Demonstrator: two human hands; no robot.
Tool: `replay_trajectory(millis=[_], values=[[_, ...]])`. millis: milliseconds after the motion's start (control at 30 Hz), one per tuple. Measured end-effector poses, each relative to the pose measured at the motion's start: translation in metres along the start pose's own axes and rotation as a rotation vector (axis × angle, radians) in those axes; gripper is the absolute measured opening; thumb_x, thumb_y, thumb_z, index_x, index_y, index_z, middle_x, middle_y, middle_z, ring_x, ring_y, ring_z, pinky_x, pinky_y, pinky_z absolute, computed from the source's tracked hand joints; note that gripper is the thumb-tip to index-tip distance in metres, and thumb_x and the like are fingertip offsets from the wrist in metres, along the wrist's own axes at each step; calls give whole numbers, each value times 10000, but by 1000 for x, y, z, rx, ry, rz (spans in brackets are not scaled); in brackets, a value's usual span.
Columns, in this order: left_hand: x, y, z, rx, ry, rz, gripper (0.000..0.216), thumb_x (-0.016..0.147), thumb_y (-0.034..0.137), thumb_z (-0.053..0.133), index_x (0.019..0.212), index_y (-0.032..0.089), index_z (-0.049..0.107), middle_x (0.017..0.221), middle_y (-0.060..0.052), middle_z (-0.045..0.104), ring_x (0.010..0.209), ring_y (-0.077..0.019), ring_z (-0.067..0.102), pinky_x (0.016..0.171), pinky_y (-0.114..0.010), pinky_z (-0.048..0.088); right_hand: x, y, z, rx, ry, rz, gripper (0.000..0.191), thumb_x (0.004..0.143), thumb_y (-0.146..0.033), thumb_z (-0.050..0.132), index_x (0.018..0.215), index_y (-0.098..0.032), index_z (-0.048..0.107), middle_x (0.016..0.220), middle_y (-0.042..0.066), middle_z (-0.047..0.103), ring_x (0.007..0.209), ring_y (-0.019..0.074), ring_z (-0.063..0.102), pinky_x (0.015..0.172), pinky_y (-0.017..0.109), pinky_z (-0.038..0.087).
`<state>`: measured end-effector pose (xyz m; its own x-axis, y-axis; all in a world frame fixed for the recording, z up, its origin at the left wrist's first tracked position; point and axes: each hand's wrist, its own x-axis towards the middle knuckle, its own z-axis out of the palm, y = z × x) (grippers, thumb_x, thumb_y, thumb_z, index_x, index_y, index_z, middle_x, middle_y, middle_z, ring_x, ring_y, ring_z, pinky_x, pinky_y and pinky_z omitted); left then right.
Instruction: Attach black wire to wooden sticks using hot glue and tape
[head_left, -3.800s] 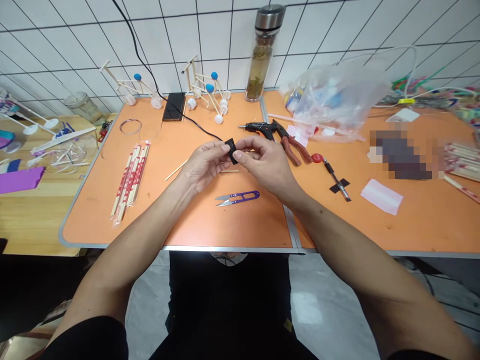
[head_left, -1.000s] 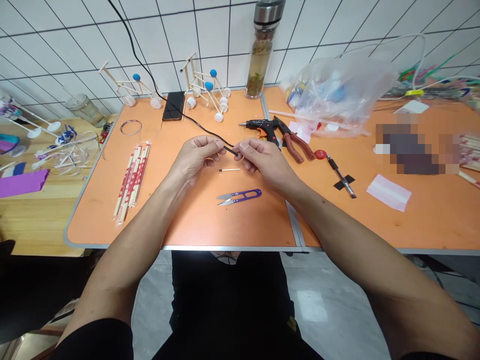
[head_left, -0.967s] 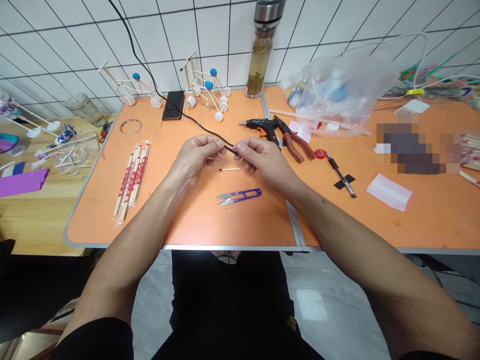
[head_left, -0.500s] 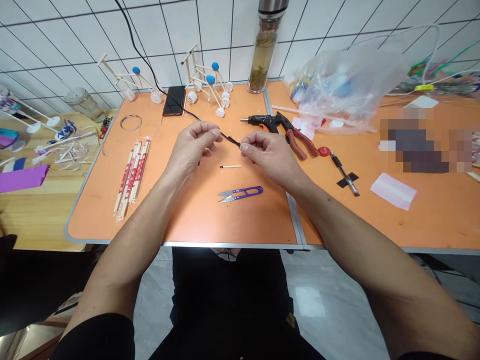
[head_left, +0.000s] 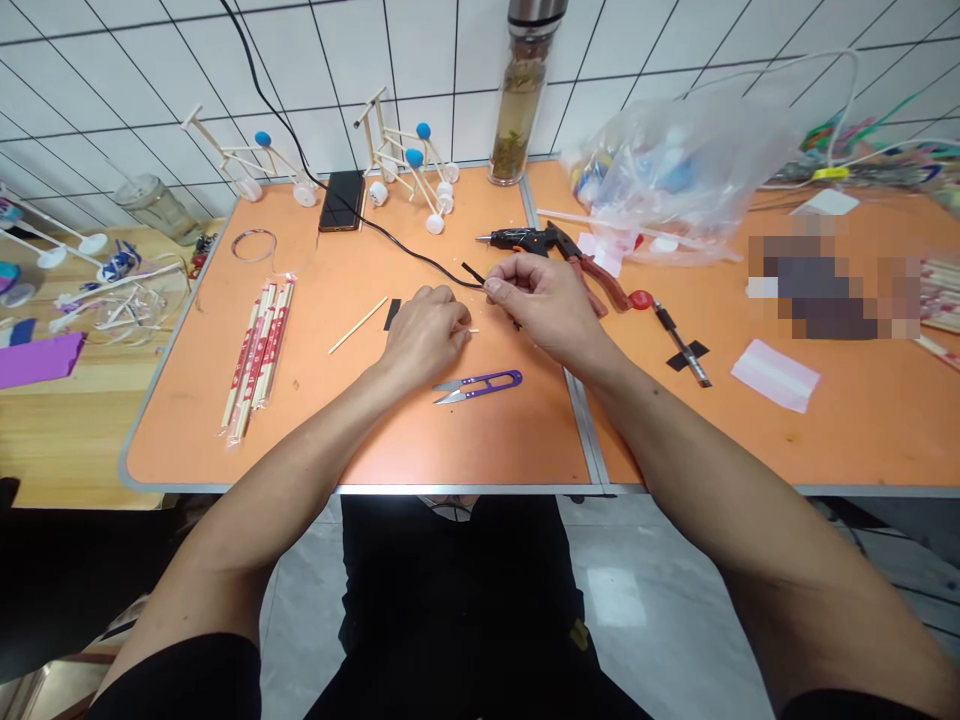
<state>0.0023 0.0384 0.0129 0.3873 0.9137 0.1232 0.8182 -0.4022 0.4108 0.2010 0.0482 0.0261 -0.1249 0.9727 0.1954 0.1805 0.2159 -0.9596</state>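
My right hand [head_left: 536,298] is closed, pinching a thin black strip [head_left: 472,272] between thumb and fingertips above the table. My left hand [head_left: 429,335] is down at the tabletop, fingers curled over a short wooden stick [head_left: 475,331]; only the stick's right tip shows past the fingertips. Left of that hand lie a longer thin wooden stick [head_left: 358,325] and a small black piece [head_left: 391,315]. Purple-handled thread snips [head_left: 480,385] rest just in front of the hands, blades pointing left.
Behind my right hand lie a glue gun [head_left: 517,238] and red-handled pliers [head_left: 604,280]. Wrapped chopsticks [head_left: 259,350] are at left. Stick models with blue balls [head_left: 415,158], a phone [head_left: 342,201] and a tea bottle [head_left: 517,110] line the back. A plastic bag [head_left: 675,170] sits at right.
My left hand has left the black strip and moved down onto the short stick, uncovering the longer stick and black piece. My right hand has kept the strip, nearly in place.
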Motion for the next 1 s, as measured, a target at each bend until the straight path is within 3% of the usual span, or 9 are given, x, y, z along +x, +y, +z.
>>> replay_trajectory(millis=[133, 267, 400, 533, 733, 1000], values=[[2, -3, 8, 24, -14, -4, 157, 974, 154, 678, 924, 213, 815, 1131, -166, 755, 1168, -369, 644, 972, -514, 524, -1, -1, 1, -5, -14, 0, 141, 943, -243, 822, 852, -217, 717, 836, 12, 689, 720, 149, 532, 654, 307, 407], [5, -10, 9, -63, 90, -28, 159, 967, 116, 639, 876, 213, 726, 1069, -142, 771, 1085, -329, 675, 961, -475, 519, 0, 2, 1, -15, -23, -12, 155, 950, -285, 825, 861, -221, 715, 821, 6, 683, 709, 151, 535, 657, 309, 418], [9, -16, -2, -512, 232, -145, 160, 966, 77, 578, 941, 220, 642, 844, -43, 726, 817, -219, 665, 812, -363, 515, 1, 7, 1, -27, -31, -33, 174, 934, -331, 832, 870, -218, 717, 808, -1, 683, 700, 148, 534, 672, 310, 437], [11, -12, -13, -881, 241, -231, 175, 991, 66, 536, 1013, 212, 630, 729, 23, 623, 650, -150, 571, 681, -280, 467, 1, 8, 3, -65, -54, -50, 126, 919, -307, 781, 862, -215, 716, 812, 4, 695, 716, 156, 549, 718, 324, 465], [7, 0, -17, -973, 230, -268, 189, 995, 62, 517, 995, 201, 645, 723, 36, 539, 626, -133, 489, 631, -256, 408, 1, 10, 9, -75, -55, -49, 84, 889, -281, 715, 838, -215, 701, 809, 10, 695, 715, 164, 552, 744, 337, 478], [6, 0, -16, -925, 204, -241, 132, 975, 115, 560, 961, 211, 649, 768, 22, 521, 689, -153, 483, 650, -271, 412, 1, 13, 14, -59, -36, -32, 106, 880, -307, 720, 832, -217, 695, 789, 9, 678, 728, 167, 539, 722, 324, 470]])
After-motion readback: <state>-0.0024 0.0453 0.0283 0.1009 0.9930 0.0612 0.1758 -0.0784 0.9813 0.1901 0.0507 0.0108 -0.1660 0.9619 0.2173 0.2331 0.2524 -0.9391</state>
